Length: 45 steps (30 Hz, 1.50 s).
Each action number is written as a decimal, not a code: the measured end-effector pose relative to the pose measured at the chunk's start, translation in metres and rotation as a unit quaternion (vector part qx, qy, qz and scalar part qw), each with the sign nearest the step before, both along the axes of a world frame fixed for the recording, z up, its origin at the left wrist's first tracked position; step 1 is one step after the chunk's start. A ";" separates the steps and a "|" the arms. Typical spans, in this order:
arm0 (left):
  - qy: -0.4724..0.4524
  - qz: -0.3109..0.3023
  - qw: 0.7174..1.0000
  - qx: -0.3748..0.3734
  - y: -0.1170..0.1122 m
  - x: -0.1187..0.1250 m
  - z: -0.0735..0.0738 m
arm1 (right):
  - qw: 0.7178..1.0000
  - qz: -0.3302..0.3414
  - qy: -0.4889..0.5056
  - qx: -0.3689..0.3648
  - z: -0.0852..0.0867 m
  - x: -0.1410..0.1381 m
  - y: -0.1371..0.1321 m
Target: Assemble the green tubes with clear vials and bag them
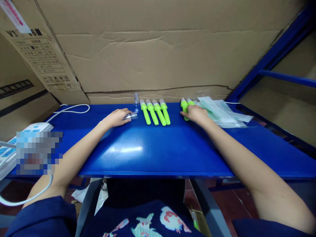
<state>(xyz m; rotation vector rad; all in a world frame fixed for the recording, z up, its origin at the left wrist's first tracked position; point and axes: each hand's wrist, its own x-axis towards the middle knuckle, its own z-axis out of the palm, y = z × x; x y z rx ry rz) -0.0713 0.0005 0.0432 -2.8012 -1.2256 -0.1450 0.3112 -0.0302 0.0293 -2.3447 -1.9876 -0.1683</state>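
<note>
My left hand is closed around a clear plastic cap that lies on its side, its open end pointing right. Another clear cap stands upright just behind it. To the right, several lime-green tube-like handles with clear caps lie side by side in a row. My right hand is farther right, its fingers curled over two more of these green capped handles. The thumb presses near the left one, and the hand partly hides the other.
A pile of clear and white plastic sleeves lies right of my right hand. At left are a white power strip, a white cable and a blurred-out object. Cardboard walls the back of the blue table.
</note>
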 end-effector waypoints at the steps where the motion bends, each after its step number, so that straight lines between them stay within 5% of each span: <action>1: 0.004 0.002 1.000 -0.002 0.001 -0.002 0.000 | 1.000 0.001 -0.005 -0.004 0.000 0.000 0.001; 7: -0.003 0.023 0.999 -0.022 0.006 -0.010 0.002 | 0.999 0.035 0.011 -0.013 0.011 -0.007 0.004; 12: -0.016 0.061 0.998 -0.019 0.006 -0.013 0.005 | 0.994 0.079 0.046 0.052 0.021 -0.028 -0.010; 21: -0.057 0.055 0.996 0.031 0.003 -0.013 0.010 | 0.945 0.315 0.029 0.086 0.012 -0.057 -0.031; 32: -0.079 0.012 0.987 0.143 -0.002 -0.008 0.012 | 0.916 0.376 -0.047 0.135 -0.001 -0.055 -0.024; 45: -0.065 -0.092 0.978 0.175 -0.013 0.005 0.013 | 0.898 0.387 -0.059 0.200 0.000 -0.061 -0.028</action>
